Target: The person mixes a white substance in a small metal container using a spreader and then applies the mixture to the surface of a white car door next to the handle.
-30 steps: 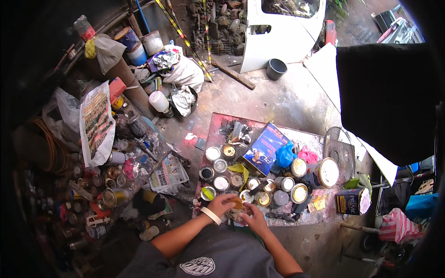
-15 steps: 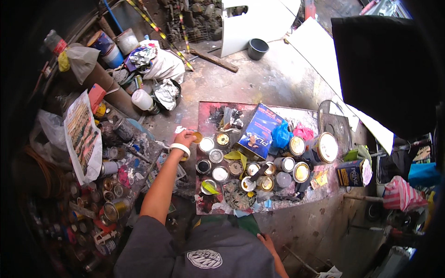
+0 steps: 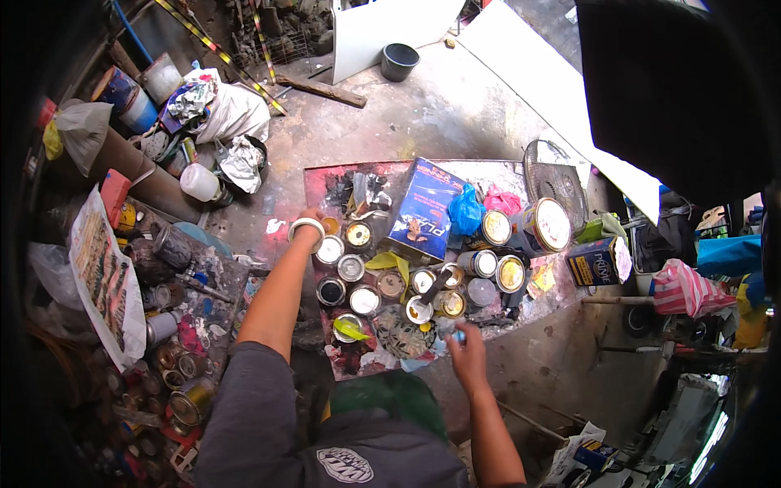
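My left hand [image 3: 311,215] reaches over the far left corner of the paint-stained table, a white ring [image 3: 306,228] round its wrist. The ring and wrist hide most of its fingers. Right beside it is a small amber round container [image 3: 329,225]; whether the fingers touch it is hidden. At the table's near edge, my right hand [image 3: 469,355] has its fingers bent together round a small light-blue scrap [image 3: 460,334]. Between the hands stand several open paint cans, among them a white-filled can [image 3: 329,250], a dark-filled can [image 3: 331,291] and a can with a stick [image 3: 420,310].
A blue rectangular tin [image 3: 421,210] lies on the table [image 3: 496,172], with a blue plastic bag [image 3: 466,213] beside it. A fan grille [image 3: 556,180] leans at the far right. Cluttered cans and jars [image 3: 179,366] fill the left bench. A black bucket [image 3: 399,63] stands beyond.
My right hand has risen from beside my lap to the table's near edge, at the light-blue scrap. My left hand, earlier pinching the amber container, has moved it slightly farther in beside the cans.
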{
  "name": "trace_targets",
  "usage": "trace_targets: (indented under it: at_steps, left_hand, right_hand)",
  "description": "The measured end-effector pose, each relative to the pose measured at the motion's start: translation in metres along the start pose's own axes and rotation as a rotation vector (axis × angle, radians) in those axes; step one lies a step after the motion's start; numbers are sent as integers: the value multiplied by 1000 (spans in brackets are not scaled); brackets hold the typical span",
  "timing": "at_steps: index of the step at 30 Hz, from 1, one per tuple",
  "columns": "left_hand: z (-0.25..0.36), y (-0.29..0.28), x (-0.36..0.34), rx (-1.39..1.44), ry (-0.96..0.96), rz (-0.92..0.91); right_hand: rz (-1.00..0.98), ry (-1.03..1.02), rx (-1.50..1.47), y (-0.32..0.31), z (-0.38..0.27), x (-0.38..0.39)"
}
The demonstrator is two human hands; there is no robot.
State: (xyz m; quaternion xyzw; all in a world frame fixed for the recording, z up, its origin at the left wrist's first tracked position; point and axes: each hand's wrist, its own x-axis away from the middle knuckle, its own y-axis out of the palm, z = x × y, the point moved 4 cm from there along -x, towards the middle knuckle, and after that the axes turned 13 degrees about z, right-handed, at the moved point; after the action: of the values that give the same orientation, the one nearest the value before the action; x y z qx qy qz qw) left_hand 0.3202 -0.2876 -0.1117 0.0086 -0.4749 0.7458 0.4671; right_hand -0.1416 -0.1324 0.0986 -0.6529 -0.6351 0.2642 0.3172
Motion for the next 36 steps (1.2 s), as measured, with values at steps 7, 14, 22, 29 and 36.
trace_targets:
  at_steps: [7,14,22,29,36]
  left_hand:
    - [14,-55,46,-95,274,392]
    - [31,0,325,738,552,103]
    - [20,172,353,226,292,258]
    - [32,189,330,296,260,352]
    - [28,180,346,383,350,638]
  right_hand:
    - [37,10,102,62,3,-132]
    - [-107,83,55,66,-27,-131]
    - [-141,-164,-67,50,-17,-68]
    - [-307,-557,100,42,-11,-77]
    - [-551,-658,-90,34,-19,-69]
